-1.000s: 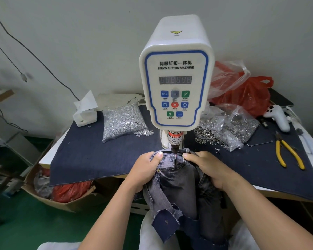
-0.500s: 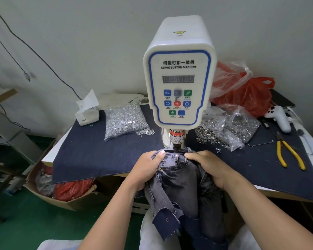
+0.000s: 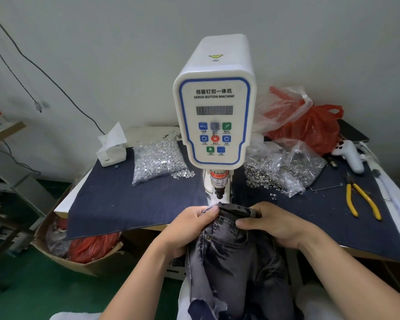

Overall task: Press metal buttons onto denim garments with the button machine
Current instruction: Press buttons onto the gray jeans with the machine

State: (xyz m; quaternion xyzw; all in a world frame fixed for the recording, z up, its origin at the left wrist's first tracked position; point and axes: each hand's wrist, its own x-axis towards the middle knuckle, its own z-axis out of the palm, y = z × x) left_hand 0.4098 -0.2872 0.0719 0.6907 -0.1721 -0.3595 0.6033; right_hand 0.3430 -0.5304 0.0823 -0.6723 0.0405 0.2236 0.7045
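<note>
A white servo button machine (image 3: 214, 116) stands at the middle of the table, its press head (image 3: 219, 188) pointing down at the small die (image 3: 219, 202) below. A grey denim garment (image 3: 236, 255) hangs from the table's front edge into my lap. My left hand (image 3: 189, 229) pinches the waistband's left end, thumb on top. My right hand (image 3: 277, 224) grips the waistband's right end. The waistband lies just in front of the die, not under the press head.
A dark denim cloth (image 3: 134, 202) covers the table. A bag of silver button parts (image 3: 156, 161) lies left of the machine, another bag (image 3: 284, 172) right. Yellow pliers (image 3: 361, 199), a white controller (image 3: 350, 154), a red bag (image 3: 310, 125) and a tissue box (image 3: 112, 150) are around. A cardboard box (image 3: 83, 248) sits below left.
Both hands have drawn the waistband back toward me, out from under the press head, so the die now shows. The view has tilted slightly.
</note>
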